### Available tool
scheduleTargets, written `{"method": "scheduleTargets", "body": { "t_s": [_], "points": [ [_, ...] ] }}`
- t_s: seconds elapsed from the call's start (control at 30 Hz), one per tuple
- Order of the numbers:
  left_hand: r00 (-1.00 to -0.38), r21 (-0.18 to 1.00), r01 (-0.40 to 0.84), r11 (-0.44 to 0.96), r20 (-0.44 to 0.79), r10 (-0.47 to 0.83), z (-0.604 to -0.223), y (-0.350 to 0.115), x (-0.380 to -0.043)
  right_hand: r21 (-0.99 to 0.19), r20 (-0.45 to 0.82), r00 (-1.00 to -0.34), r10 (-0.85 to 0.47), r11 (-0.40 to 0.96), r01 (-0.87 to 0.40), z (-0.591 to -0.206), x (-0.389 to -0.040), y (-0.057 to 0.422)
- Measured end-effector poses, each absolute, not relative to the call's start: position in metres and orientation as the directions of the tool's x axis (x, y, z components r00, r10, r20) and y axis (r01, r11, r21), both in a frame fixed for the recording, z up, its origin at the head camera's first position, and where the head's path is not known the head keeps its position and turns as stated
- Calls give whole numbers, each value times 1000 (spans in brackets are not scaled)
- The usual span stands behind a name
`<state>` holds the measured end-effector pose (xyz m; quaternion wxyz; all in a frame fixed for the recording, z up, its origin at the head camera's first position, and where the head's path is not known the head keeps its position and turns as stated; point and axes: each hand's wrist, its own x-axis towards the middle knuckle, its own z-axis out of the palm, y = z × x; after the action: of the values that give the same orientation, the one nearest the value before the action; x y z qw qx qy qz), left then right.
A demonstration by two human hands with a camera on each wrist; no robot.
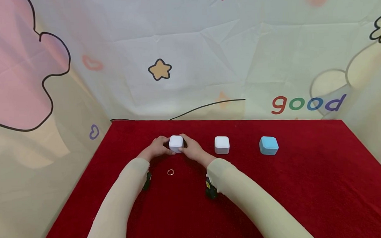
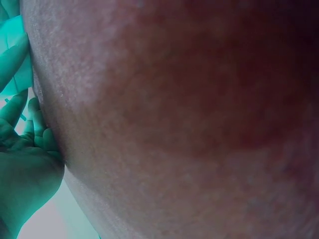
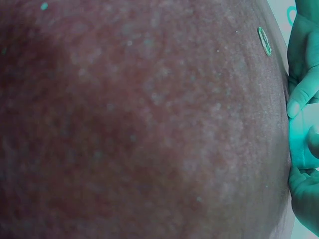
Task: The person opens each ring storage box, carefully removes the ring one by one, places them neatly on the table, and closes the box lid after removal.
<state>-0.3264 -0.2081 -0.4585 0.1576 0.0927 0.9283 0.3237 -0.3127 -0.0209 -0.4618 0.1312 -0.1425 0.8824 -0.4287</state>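
Observation:
A small white box (image 1: 176, 144) with rounded corners is on the red cloth, held between both hands. My left hand (image 1: 158, 147) grips its left side, thumb at the near face and fingers farther back. On the opposite side my right hand (image 1: 193, 148) holds it, also with the thumb in front. In the right wrist view the box (image 3: 301, 144) shows at the right edge, thumbs on it. Nearer than the hands lies a thin ring (image 1: 170, 172), flat on the cloth. Whether the box's lid is raised cannot be made out.
Right of the hands stands a second white box (image 1: 222, 145), and farther right a light blue box (image 1: 268, 145). The red cloth (image 1: 306, 185) covers the table. A printed curtain (image 1: 201, 69) hangs behind and at the sides.

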Motion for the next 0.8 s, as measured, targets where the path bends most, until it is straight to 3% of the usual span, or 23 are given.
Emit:
{"method": "scheduleTargets", "body": {
  "t_s": [0.8],
  "points": [
    [-935,685,72,725,-207,289,-455,-212,-323,-815,-75,-942,-328,564,-131,-460,-308,-19]
  ]
}}
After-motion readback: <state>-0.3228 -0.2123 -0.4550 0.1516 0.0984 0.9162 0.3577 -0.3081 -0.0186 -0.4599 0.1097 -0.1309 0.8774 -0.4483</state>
